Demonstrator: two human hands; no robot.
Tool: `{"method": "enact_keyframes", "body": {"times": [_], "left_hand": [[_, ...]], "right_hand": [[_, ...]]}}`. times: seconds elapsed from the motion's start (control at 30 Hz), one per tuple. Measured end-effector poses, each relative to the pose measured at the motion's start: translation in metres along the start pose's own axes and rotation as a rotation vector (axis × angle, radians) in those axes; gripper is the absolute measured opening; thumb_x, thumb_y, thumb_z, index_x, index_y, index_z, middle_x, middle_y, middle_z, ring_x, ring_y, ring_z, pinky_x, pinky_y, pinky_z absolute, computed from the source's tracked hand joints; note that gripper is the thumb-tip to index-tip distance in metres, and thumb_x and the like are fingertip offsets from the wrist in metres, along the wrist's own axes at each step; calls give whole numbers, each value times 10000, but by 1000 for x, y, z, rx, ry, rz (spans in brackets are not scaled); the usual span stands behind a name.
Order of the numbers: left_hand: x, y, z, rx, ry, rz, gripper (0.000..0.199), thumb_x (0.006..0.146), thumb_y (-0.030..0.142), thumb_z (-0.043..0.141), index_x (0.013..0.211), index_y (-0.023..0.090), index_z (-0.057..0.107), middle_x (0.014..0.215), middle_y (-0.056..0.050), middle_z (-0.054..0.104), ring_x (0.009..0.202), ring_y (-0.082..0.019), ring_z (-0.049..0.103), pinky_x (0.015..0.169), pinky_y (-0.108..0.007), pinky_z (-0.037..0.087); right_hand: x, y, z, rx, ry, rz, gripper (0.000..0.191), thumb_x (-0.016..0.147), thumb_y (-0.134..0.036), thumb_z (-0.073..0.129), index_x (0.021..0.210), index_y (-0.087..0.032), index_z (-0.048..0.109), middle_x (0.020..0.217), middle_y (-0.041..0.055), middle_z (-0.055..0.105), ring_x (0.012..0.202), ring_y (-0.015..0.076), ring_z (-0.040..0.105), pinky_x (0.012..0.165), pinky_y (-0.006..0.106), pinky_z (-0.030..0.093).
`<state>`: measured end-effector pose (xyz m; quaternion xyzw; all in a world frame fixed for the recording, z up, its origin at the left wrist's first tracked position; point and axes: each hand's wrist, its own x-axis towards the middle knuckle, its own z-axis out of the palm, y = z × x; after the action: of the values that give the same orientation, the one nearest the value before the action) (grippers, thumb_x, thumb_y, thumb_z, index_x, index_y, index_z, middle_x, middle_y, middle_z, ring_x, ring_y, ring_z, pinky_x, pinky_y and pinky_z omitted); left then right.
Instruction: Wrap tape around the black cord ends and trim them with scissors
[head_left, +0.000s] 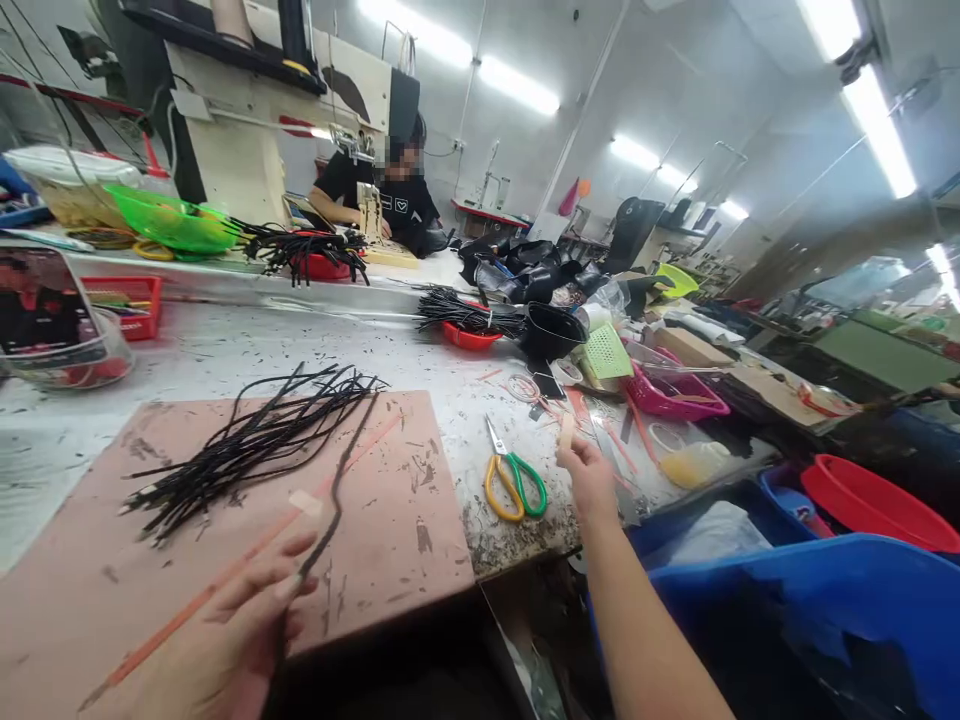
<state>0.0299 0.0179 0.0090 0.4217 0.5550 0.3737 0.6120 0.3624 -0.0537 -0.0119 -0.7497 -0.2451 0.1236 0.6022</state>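
The left hand [255, 612] pinches a black cord [337, 490]; the right hand [590, 482], scissors [500, 450] at its nine o'clock, has a grip I can't make out.

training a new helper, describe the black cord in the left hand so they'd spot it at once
On the white worktable, find the flat pinkish rectangular mat. Right of its heaped thin black cords, one slender black cord runs down into the left hand's grip. Unlike those bunched neighbours, it is a single strand, held in the hand.

Black cord [337, 497] in the left hand [244, 620].
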Motion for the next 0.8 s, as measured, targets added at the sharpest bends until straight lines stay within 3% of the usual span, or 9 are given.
{"method": "enact_keyframes", "body": {"times": [0.1,0.2,0.3,0.43,0.67,0.8], "left_hand": [[-20,10,35,-238,-159,-184,131,492,263,722,548,214,614,1026,22,672,930,-187,598,670,-219,467],[-37,9,60,-295,-291,-161,158,499,272,733,521,191,600,1084,-37,652,1101,-246,525,905,-310,386],[-45,4,72,-331,-350,-148,154,522,246,735,510,183,595,1137,-69,625,1155,-268,480,1001,-361,284],[-50,1,67,-385,-301,-121,144,556,234,718,527,185,586,1082,-81,642,1174,-252,450,977,-343,295],[-50,-5,58,-530,-13,-198,174,522,210,740,594,184,584,967,-6,627,895,-142,588,688,-208,417],[-52,-8,64,-569,-43,-200,171,545,216,736,591,175,576,943,3,624,797,-109,613,628,-178,427]], "right_hand": [[-34,-17,24,274,-72,25,242,648,-438,515,736,-214,544,715,11,595,711,183,590,737,380,483],[-77,-34,47,707,-176,153,220,624,-393,632,750,-225,564,759,-24,607,684,133,588,729,335,494],[-113,-48,62,1097,-272,377,235,570,-268,748,737,-236,586,772,-61,609,668,91,577,684,263,500],[-133,-57,67,1183,-391,547,263,545,-278,781,707,-231,580,762,-72,603,678,77,577,646,219,498],[-116,-77,46,1475,-507,734,187,619,-210,696,662,-193,514,681,-47,527,572,46,512,585,167,494],[-116,-81,40,1531,-647,740,150,661,-146,619,708,-195,485,648,-56,471,496,33,463,472,130,456]]}}
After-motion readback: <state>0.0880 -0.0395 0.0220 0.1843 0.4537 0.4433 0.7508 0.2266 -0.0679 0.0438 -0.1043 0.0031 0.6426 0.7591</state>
